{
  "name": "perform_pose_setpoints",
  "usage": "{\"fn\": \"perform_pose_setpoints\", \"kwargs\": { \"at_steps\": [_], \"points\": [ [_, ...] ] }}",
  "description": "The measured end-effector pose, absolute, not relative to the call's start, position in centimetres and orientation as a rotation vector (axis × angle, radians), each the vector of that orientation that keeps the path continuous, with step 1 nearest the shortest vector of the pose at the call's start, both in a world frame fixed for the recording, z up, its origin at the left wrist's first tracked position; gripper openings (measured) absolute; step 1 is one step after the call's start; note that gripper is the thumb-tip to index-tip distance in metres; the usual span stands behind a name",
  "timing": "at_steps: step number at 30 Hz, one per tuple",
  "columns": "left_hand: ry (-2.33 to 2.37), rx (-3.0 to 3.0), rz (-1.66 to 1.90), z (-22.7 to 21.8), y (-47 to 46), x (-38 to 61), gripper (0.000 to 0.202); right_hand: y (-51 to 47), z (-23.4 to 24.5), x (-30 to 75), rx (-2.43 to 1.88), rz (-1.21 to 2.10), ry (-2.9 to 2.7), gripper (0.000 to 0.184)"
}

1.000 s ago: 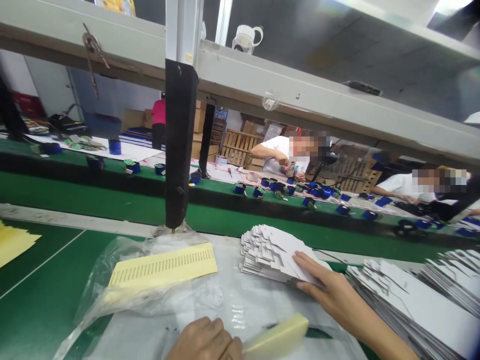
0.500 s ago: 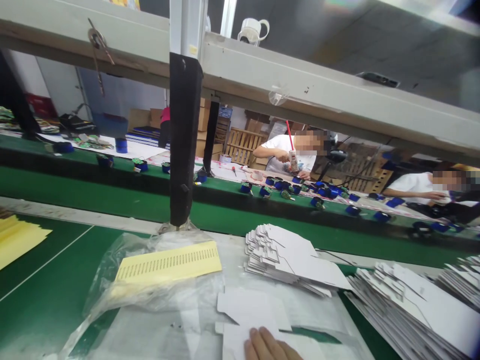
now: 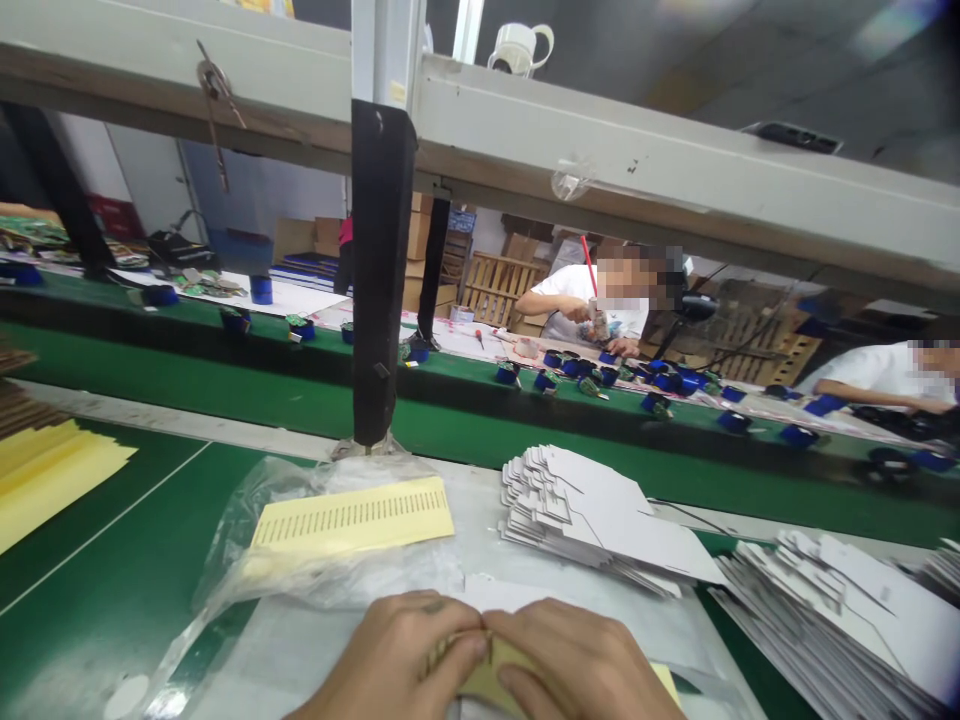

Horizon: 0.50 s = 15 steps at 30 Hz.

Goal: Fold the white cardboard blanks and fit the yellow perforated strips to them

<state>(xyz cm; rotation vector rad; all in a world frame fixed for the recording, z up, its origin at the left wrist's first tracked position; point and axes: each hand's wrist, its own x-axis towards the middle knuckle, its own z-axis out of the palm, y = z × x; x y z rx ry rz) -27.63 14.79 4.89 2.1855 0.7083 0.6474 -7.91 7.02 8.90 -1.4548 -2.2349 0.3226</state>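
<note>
Low in the head view, my left hand point(image 3: 405, 645) and my right hand point(image 3: 574, 650) meet with fingertips pinched together. Between them is a yellow label sheet point(image 3: 491, 688), bent and mostly covered by the fingers. Part of a flat white carton blank point(image 3: 506, 594) shows just beyond my fingertips; my hands hide the rest. Farther off lies another yellow sheet of printed labels point(image 3: 352, 518) on a clear plastic bag point(image 3: 225, 545). To its right is a stack of white carton blanks point(image 3: 592, 510).
More carton blanks point(image 3: 855, 620) are stacked at the right, and yellow sheets point(image 3: 52, 480) at the left. A black post point(image 3: 379, 280) and overhead beam point(image 3: 637, 150) stand ahead. Behind them, a green conveyor point(image 3: 300, 385) runs past blue parts point(image 3: 667, 378) and two seated people point(image 3: 585, 290).
My right hand lay on the white carton blank earlier, with my left out of view. Now both hands are together, pinching a yellow label sheet. The scene has shifted slightly right.
</note>
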Motion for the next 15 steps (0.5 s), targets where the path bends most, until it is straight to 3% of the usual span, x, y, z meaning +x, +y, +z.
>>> {"fn": "perform_pose_setpoints", "kwargs": {
  "at_steps": [6,11,15],
  "points": [
    [0.725,2.111,0.892,4.0,15.4,-27.5,0.026,9.6,7.9,-8.3,-1.212,0.236,-2.072,0.021],
    [0.739,2.156,0.836,4.2,15.2,-27.3,0.033,9.5,6.5,-8.4,-1.05,-0.111,-2.11,0.021],
    [0.779,2.154,0.778,4.6,14.8,-27.3,0.032,8.9,6.2,-8.1,-0.954,-0.053,-2.028,0.025]
  ]
}}
